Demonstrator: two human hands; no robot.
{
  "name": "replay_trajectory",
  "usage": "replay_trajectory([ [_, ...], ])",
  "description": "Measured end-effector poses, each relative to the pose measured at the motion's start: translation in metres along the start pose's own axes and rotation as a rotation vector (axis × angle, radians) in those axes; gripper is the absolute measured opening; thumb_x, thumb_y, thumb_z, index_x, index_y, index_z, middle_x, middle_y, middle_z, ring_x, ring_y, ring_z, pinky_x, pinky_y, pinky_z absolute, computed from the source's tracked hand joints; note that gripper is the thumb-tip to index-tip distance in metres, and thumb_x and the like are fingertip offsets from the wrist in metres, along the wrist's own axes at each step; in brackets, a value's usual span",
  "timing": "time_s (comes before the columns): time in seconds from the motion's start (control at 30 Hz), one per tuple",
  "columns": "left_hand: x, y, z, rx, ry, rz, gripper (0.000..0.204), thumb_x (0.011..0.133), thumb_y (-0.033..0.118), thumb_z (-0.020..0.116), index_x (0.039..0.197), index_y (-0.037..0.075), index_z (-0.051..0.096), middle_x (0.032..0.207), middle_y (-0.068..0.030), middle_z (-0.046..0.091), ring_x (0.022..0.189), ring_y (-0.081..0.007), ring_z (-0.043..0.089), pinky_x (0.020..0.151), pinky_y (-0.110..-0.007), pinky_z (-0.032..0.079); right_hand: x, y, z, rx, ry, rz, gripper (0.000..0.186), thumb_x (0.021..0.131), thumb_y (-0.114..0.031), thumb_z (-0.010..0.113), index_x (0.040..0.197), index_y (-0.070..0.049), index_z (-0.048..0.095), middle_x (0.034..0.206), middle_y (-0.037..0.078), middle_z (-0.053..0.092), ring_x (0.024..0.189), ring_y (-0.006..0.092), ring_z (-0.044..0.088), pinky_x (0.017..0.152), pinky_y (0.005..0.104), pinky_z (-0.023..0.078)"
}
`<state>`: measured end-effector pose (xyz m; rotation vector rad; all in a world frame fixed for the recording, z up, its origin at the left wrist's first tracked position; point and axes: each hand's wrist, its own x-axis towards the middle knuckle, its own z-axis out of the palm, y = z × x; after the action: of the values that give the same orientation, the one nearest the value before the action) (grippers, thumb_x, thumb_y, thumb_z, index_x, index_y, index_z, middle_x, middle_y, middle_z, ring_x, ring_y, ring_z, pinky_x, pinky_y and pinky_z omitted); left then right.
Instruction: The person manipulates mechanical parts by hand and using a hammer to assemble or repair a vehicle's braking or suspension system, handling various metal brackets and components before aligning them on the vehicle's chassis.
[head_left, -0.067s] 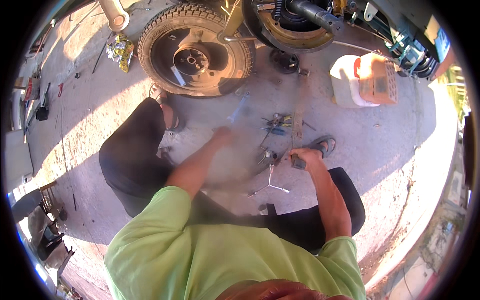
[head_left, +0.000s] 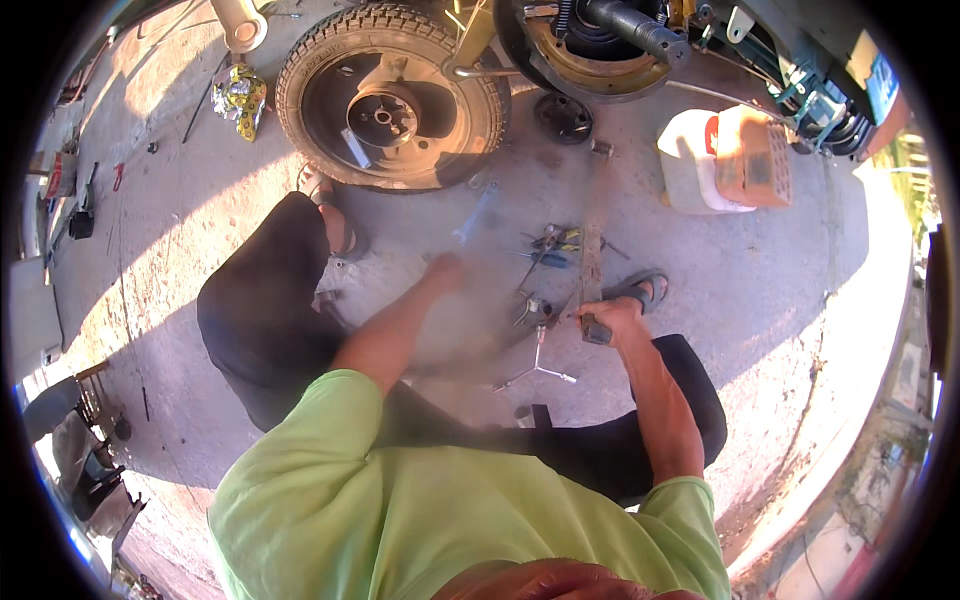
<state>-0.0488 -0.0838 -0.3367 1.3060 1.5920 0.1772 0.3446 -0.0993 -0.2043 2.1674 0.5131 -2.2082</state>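
Note:
My right hand is closed round the near end of a long, worn brown bar, beside its dark blocky end. The bar reaches away from me over the concrete; its far part is blurred. A hazy smear covers my left hand, so its fingers do not show. Just beyond the left hand lies a bluish wrench. Between my hands are a three-armed socket wrench, a dark metal part and a small heap of pliers and screwdrivers.
Ahead lies a wheel with a dusty tyre. A drum brake assembly hangs beside it, above a round black part. A white and orange plastic container stands at far right. My sandalled feet flank the tools.
The view has shifted very slightly. Both hands keep nearly the same places, with the bar still in my right hand.

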Motion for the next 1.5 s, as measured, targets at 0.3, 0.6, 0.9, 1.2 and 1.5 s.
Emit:
replay_trajectory([
  [0.3, -0.034, 0.095, -0.003, -0.667, -0.29, -0.167, 0.056, 0.088, 0.057, 0.061, 0.117, 0.009, 0.064, 0.103, -0.0095, 0.068, 0.092, -0.0219, 0.066, 0.075, -0.041, 0.054, -0.215, 0.038, 0.088, -0.202, -0.042, 0.09, 0.019, 0.084, -0.014, 0.071, 0.094, 0.003, 0.069, 0.083, 0.009, 0.07, 0.073, 0.0174, 0.068, 0.063, 0.0296, 0.054],
  [0.6, -0.067, 0.154, -0.026, -1.713, -0.168, -0.239, 0.033, 0.094, 0.042, 0.064, 0.104, 0.011, 0.061, 0.087, -0.0039, 0.062, 0.078, -0.0235, 0.061, 0.068, -0.041, 0.051, -0.303, 0.03, 0.122, -0.565, -0.239, 0.019, 0.026, 0.081, -0.015, 0.076, 0.097, 0.002, 0.066, 0.085, 0.009, 0.069, 0.074, 0.0183, 0.069, 0.064, 0.0313, 0.055],
  [0.9, -0.183, 0.2, -0.18, -1.654, 0.244, 0.199, 0.035, 0.093, 0.033, 0.065, 0.114, 0.007, 0.057, 0.101, -0.0094, 0.06, 0.091, -0.0224, 0.059, 0.076, -0.043, 0.051, -0.368, -0.036, 0.146, -1.479, 0.238, -0.494, 0.044, 0.078, -0.023, 0.078, 0.109, 0.002, 0.06, 0.093, 0.015, 0.069, 0.085, 0.0247, 0.068, 0.079, 0.0367, 0.053],
  [1.2, -0.282, 0.193, -0.314, -1.691, -0.067, 0.367, 0.022, 0.091, 0.031, 0.066, 0.095, 0.011, 0.059, 0.081, -0.0047, 0.059, 0.076, -0.0194, 0.059, 0.072, -0.036, 0.051, -0.382, -0.08, 0.183, -1.503, 0.224, -0.603, 0.049, 0.073, -0.022, 0.077, 0.111, 0.002, 0.058, 0.09, 0.019, 0.067, 0.084, 0.0286, 0.067, 0.076, 0.0379, 0.052],
  [1.5, -0.207, 0.183, -0.309, -1.958, 0.164, 0.314, 0.026, 0.092, 0.031, 0.064, 0.078, 0.013, 0.051, 0.067, 0.0012, 0.049, 0.058, -0.0121, 0.048, 0.056, -0.029, 0.044, -0.326, -0.133, 0.189, -1.779, 0.383, -0.383, 0.06, 0.073, -0.029, 0.074, 0.119, 0.002, 0.053, 0.111, 0.028, 0.065, 0.107, 0.0456, 0.061, 0.091, 0.048, 0.049],
])
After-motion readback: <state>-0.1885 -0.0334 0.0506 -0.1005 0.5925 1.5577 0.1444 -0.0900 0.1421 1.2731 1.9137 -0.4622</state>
